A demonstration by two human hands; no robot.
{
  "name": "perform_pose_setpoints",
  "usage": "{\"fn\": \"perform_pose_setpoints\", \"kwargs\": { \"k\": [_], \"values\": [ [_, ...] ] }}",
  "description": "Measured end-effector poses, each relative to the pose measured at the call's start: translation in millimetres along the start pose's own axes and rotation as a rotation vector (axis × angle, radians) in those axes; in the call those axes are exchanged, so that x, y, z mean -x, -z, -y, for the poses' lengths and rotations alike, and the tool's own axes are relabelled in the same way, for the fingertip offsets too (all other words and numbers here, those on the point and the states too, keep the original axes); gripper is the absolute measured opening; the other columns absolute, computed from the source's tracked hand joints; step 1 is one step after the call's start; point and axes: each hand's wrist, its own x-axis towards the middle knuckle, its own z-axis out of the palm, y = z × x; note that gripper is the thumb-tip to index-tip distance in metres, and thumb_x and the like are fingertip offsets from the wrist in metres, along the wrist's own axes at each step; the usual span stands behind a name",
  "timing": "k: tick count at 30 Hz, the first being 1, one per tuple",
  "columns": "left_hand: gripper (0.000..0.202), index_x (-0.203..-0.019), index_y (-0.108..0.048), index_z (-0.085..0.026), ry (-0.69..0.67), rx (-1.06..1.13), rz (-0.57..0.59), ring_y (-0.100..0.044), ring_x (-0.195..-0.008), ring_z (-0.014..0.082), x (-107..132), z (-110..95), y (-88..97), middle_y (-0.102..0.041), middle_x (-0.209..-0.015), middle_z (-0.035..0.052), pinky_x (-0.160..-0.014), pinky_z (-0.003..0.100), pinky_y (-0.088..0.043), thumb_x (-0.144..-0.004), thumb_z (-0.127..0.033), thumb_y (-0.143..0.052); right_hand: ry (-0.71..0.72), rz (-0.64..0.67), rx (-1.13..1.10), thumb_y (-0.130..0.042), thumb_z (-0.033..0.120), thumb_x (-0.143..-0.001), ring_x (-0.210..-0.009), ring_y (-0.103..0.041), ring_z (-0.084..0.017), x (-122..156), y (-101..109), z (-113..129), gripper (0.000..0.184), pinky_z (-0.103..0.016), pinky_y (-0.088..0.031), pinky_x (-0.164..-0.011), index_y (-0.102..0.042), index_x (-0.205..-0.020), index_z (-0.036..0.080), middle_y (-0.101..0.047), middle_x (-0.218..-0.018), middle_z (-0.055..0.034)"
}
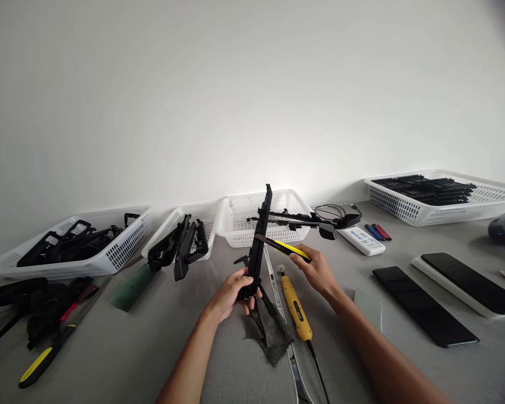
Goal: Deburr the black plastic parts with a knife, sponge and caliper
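My left hand (234, 292) is closed around the lower end of a long black plastic part (258, 241), which it holds up at a steep tilt. In my right hand (316, 270) is a black and yellow utility knife (292, 250). Its blade end points left and meets the edge of the plastic part, though I cannot tell whether it cuts in. Below the hands, a dark grey cloth (273, 336) lies on the table. Beside it rests a yellow corded rotary tool (295, 308) with a small disc at its tip.
White baskets (130, 242) holding black plastic parts stand along the wall; another basket (416, 214) is at right. Black phones (425, 306), a white power strip-like box (364, 241) and markers (379, 232) lie right. A yellow-black handled tool (46, 356) and green sheet (135, 287) lie left.
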Motion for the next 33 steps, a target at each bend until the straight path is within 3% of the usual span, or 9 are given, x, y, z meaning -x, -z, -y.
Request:
{"fn": "perform_pose_setpoints", "kwargs": {
  "k": [5,11,16,21,27,33],
  "values": [
    [0.037,-0.100,-0.057,-0.018,-0.077,0.024,-0.021,-0.058,-0.045,0.0121,-4.4,3.5,-3.0,-0.077,-0.080,0.0078,-0.037,0.021,-0.039,-0.086,-0.049,-0.072,0.091,0.185,-0.040,-0.059,0.050,-0.091,-0.073,-0.056,-0.021,2.1,-2.0,1.1,0.033,-0.031,-0.042,-0.068,-0.069,-0.082,0.020,-0.065,-0.076,-0.0022],
    [0.044,-0.108,-0.061,-0.016,-0.088,0.034,0.003,-0.057,-0.047,0.0108,-5.9,3.3,-6.1,-0.076,-0.083,0.0075,-0.039,0.021,-0.038,-0.084,-0.049,-0.078,0.057,0.050,-0.004,-0.058,0.050,-0.093,-0.075,-0.057,-0.022,1.8,0.8,0.2,0.033,-0.031,-0.041,-0.067,-0.070,-0.087,0.020,-0.067,-0.078,-0.0027],
    [0.044,-0.111,-0.060,-0.016,-0.093,0.061,0.011,-0.059,-0.051,0.0100,-5.7,4.1,-5.2,-0.074,-0.094,0.0077,-0.041,0.022,-0.039,-0.082,-0.043,-0.080,0.070,0.128,-0.031,-0.059,0.051,-0.091,-0.074,-0.056,-0.021,1.0,4.0,1.9,0.035,-0.031,-0.042,-0.067,-0.070,-0.081,0.019,-0.066,-0.077,-0.0028],
    [0.045,-0.116,-0.063,-0.018,-0.162,0.128,-0.071,-0.062,-0.057,0.0112,-7.2,3.9,-4.3,-0.069,-0.097,0.0030,-0.047,0.025,-0.047,-0.076,-0.029,-0.079,0.041,0.063,-0.020,-0.060,0.053,-0.092,-0.070,-0.053,-0.020,0.7,6.3,1.0,0.036,-0.031,-0.039,-0.063,-0.070,-0.085,0.020,-0.063,-0.073,-0.0018],
    [0.061,-0.129,-0.062,-0.018,-0.222,0.156,-0.176,-0.070,-0.063,0.0152,-13.4,8.7,-2.5,-0.073,-0.105,0.0077,-0.054,0.028,-0.053,-0.075,-0.035,-0.085,0.069,0.268,-0.071,-0.064,0.054,-0.089,-0.070,-0.054,-0.019,-1.2,4.7,1.4,0.036,-0.030,-0.040,-0.064,-0.071,-0.083,0.018,-0.064,-0.074,-0.0016],
    [0.074,-0.141,-0.055,-0.020,-0.251,0.171,-0.216,-0.073,-0.066,0.0167,-14.6,9.5,-5.5,-0.076,-0.112,0.0097,-0.059,0.029,-0.056,-0.077,-0.038,-0.088,0.047,0.294,-0.118,-0.067,0.051,-0.086,-0.069,-0.051,-0.017,-1.6,6.5,5.2,0.033,-0.029,-0.038,-0.065,-0.069,-0.082,0.019,-0.061,-0.074,-0.0003]
  ]
}}
